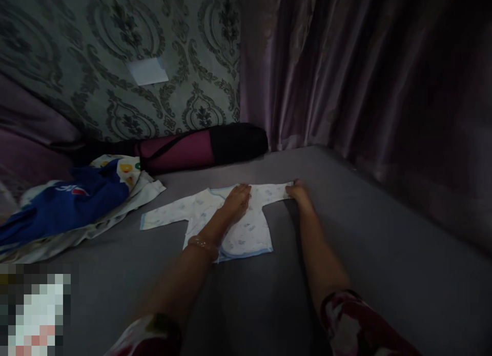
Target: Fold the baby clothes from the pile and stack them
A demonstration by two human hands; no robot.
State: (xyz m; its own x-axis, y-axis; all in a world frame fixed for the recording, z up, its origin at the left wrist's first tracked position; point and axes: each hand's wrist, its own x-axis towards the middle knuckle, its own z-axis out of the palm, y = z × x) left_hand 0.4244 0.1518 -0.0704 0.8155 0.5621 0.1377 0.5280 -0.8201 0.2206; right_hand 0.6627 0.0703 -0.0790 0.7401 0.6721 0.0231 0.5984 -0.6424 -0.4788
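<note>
A small white baby shirt [246,233] with blue trim and a faint print lies spread flat on the grey bed sheet [369,253]. My left hand [237,201] rests flat on its chest, fingers stretched out; a bracelet circles that wrist. My right hand [298,191] is closed on the end of the shirt's right sleeve, fingers curled round the cuff. The left sleeve lies stretched out toward the pile of clothes.
A pile of clothes with a blue garment [73,202] on top sits at the left. A rolled maroon mat in a black bag [203,148] lies along the patterned wall. Purple curtains [365,79] hang at the right and back.
</note>
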